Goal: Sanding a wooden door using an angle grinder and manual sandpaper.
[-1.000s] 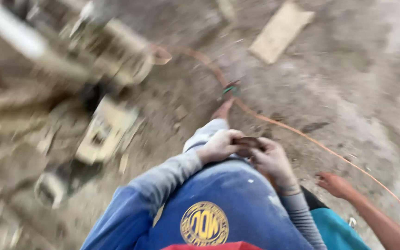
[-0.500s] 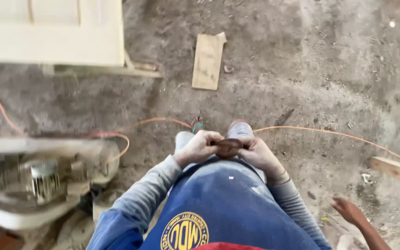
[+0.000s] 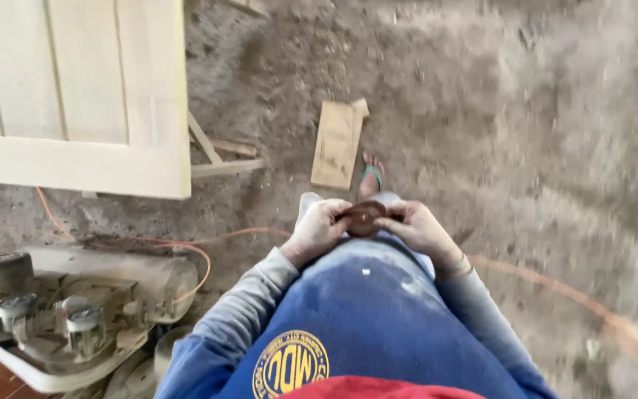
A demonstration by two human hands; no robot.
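Disc: you hold a small round brown disc (image 3: 364, 219) in front of your waist, near the middle of the view. It looks dark reddish-brown, flat and dull, with a paler spot near its centre; finer detail is too blurred to tell.
Left hand: your left hand (image 3: 321, 225) is curled round the disc's 9 o'clock edge, fingers wrapped over the rim and pinching it.
Right hand: your right hand (image 3: 420, 228) meets the disc at its 3 o'clock edge, fingertips pressed on the rim, palm turned inward.
Clothing: your blue top (image 3: 363, 318) with grey sleeves fills the 6 o'clock part of the view.
Foot: one foot in a green-strapped sandal (image 3: 371, 174) shows at 12 o'clock from the disc, just beyond your hands.
Board: a short pale wooden board (image 3: 338, 143) lies on the floor at 11 o'clock from the disc, just beside the sandal.
Panel: a large pale wooden panel (image 3: 75, 96) fills the 10 o'clock corner; its near edge ends well apart from your left hand.
Machine: a dusty grey machine (image 3: 68, 310) sits at 8 o'clock, near your left elbow.
Cable: an orange cable (image 3: 555, 284) runs over the floor from the machine, behind you, and away toward 4 o'clock.
Open room: the dirt floor (image 3: 540, 133) from 1 to 3 o'clock lies open.
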